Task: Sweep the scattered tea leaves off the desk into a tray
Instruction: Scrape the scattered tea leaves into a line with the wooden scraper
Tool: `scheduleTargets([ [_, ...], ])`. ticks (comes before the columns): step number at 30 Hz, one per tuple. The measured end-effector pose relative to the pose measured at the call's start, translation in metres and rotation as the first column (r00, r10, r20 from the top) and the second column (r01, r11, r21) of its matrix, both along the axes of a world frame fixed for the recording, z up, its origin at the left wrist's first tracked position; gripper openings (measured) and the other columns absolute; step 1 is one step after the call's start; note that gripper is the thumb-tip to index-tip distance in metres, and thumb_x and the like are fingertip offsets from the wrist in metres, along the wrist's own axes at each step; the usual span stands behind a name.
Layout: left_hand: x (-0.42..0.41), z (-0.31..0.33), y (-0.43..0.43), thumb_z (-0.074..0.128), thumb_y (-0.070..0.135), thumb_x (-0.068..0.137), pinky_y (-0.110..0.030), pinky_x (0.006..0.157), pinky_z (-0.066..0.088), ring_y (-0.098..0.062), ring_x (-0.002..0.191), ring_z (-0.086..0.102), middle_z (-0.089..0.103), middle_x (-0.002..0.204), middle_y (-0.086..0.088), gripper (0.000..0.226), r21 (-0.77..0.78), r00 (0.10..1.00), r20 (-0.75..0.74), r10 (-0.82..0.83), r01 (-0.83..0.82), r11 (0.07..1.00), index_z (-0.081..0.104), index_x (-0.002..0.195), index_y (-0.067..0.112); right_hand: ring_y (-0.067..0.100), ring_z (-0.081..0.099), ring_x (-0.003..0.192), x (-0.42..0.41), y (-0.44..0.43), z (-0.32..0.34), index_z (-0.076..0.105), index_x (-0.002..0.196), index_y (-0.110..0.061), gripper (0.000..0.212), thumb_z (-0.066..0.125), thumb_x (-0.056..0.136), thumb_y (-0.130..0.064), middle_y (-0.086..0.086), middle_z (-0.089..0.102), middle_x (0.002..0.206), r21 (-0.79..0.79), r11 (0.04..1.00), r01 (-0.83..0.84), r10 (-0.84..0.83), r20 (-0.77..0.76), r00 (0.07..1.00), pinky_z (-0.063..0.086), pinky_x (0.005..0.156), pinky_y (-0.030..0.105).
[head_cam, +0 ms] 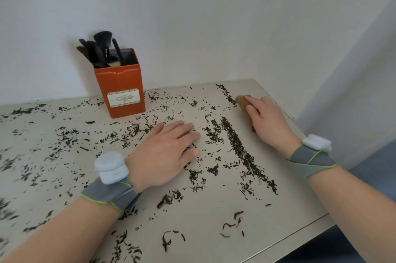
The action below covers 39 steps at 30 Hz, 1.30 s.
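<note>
Dark tea leaves lie scattered over the pale desk, with a denser line running from the far right toward the front. My left hand rests flat on the desk, palm down, fingers together, holding nothing. My right hand lies on a brown wooden piece near the desk's right edge and grips it; most of that piece is hidden under the hand, so I cannot tell what it is. No tray is in view.
An orange tin holding several black brushes stands at the back against the white wall. The desk's right edge and front right corner drop off to a blue-grey floor.
</note>
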<state>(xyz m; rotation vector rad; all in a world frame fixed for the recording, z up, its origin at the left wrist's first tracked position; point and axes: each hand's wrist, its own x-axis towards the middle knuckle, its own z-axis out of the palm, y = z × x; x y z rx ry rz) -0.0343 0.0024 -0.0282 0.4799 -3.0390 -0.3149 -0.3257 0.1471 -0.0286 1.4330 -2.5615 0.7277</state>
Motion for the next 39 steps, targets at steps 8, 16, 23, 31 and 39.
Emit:
scheduleTargets([
  [8, 0.0, -0.003, -0.001, 0.016, 0.062, 0.105, -0.045, 0.129, 0.003, -0.008, 0.158, 0.001, 0.013, 0.17, 0.017, 0.059, 0.002, 1.0, -0.013, 0.002, -0.002, 1.0, 0.025, 0.159, 0.042, 0.041, 0.056, 0.103, -0.052, -0.03, 0.003, 0.051, 0.144, -0.021, 0.041, 0.034, 0.108, -0.033, 0.013, 0.049, 0.106, 0.155, 0.979, 0.135, -0.133, -0.024, 0.991, 0.042, 0.088, 0.039],
  [16, 0.0, -0.004, 0.0, 0.018, 0.061, 0.106, -0.046, 0.129, 0.004, -0.009, 0.158, 0.003, 0.015, 0.17, 0.017, 0.058, 0.009, 1.0, -0.019, -0.003, 0.003, 1.0, 0.026, 0.159, 0.04, 0.038, 0.057, 0.094, -0.008, -0.043, -0.013, 0.05, 0.146, -0.017, 0.042, 0.037, 0.108, -0.029, 0.014, 0.05, 0.112, 0.137, 0.99, 0.038, -0.023, -0.111, 0.994, 0.044, 0.079, 0.039],
  [23, -0.001, -0.003, 0.0, 0.018, 0.06, 0.106, -0.047, 0.129, 0.004, -0.009, 0.158, 0.002, 0.014, 0.171, 0.016, 0.058, 0.002, 1.0, -0.005, 0.0, 0.0, 1.0, 0.025, 0.159, 0.04, 0.023, 0.052, 0.086, 0.029, -0.027, -0.012, 0.047, 0.15, -0.02, 0.045, 0.036, 0.108, -0.033, 0.0, 0.046, 0.105, 0.147, 0.984, -0.099, 0.116, -0.11, 0.987, 0.041, 0.072, 0.035],
  [31, 0.0, -0.004, -0.001, 0.018, 0.06, 0.106, -0.048, 0.129, 0.005, -0.009, 0.158, 0.002, 0.014, 0.171, 0.016, 0.057, 0.005, 1.0, -0.019, -0.002, 0.002, 1.0, 0.026, 0.159, 0.041, 0.024, 0.05, 0.095, -0.015, -0.028, 0.0, 0.049, 0.148, -0.023, 0.043, 0.037, 0.108, -0.032, 0.002, 0.045, 0.103, 0.059, 0.997, -0.052, 0.055, -0.042, 0.998, 0.032, 0.078, 0.03],
  [39, 0.0, -0.007, -0.002, 0.015, 0.063, 0.104, -0.048, 0.128, 0.006, -0.008, 0.158, 0.002, 0.014, 0.17, 0.017, 0.059, -0.006, 1.0, -0.028, -0.004, 0.004, 1.0, 0.025, 0.158, 0.041, 0.04, 0.055, 0.108, -0.068, -0.074, 0.006, 0.051, 0.145, -0.026, 0.042, 0.033, 0.108, -0.033, 0.017, 0.052, 0.112, 0.147, 0.985, 0.09, -0.09, -0.008, 0.996, 0.044, 0.095, 0.043],
])
